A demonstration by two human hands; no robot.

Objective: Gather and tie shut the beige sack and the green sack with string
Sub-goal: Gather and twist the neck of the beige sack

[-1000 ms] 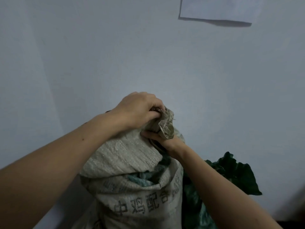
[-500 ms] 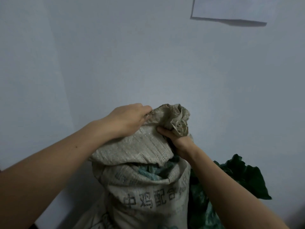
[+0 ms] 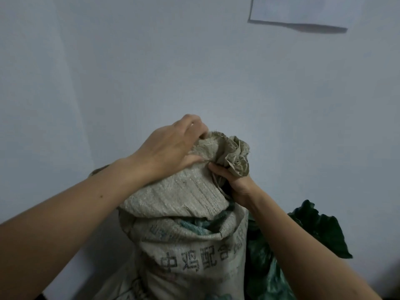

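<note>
A full beige woven sack [image 3: 190, 252] with dark printed characters stands upright against the wall in the lower middle. Its mouth is bunched into a crumpled neck [image 3: 233, 156] at the top. My left hand [image 3: 171, 148] lies over the left side of that neck, fingers curled into the fabric. My right hand [image 3: 236, 182] grips the neck from below on the right. A thin string seems to run down by my right thumb; I cannot tell how it is wound. The green sack [image 3: 311, 232] stands behind and to the right, its top loose and open.
A pale wall [image 3: 194, 72] fills the background right behind both sacks. A sheet of paper [image 3: 303, 9] hangs on it at the upper right. A greenish cloth [image 3: 194, 224] shows in a fold of the beige sack.
My left hand has slid from covering the bunched neck to its left side, uncovering the crumpled top. The right hand keeps its grip below. The view has shifted slightly.
</note>
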